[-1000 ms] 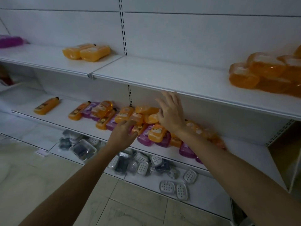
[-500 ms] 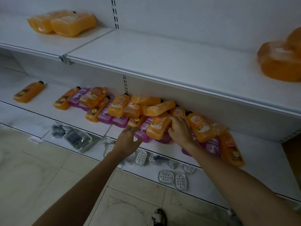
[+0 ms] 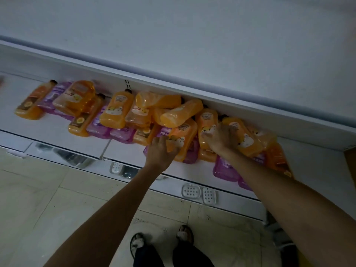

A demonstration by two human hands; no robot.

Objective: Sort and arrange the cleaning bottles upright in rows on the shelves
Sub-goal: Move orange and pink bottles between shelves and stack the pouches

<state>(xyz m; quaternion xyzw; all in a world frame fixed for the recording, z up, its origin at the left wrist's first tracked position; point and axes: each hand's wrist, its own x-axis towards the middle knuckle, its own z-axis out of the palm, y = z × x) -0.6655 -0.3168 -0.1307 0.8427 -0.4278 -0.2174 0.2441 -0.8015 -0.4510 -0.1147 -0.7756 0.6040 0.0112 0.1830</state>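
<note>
Feet [image 3: 161, 241], two, stand nearest on the floor [image 3: 38, 199]. Beyond, left hand [image 3: 160, 151] grips one orange bottle [image 3: 181, 139]; right hand [image 3: 221, 139] lies spread on another orange bottle [image 3: 207, 122]. Around both, about a dozen orange and several purple bottles [image 3: 98, 124] lie toppled on the shelf [image 3: 57, 135].

Dim light falls on a white metal shelving unit [image 3: 192, 45], its upper shelf jutting over the tier below. Pale beige floor tiles [image 3: 38, 209], speckled with dark spots along the grout lines, run up to the unit's base.
</note>
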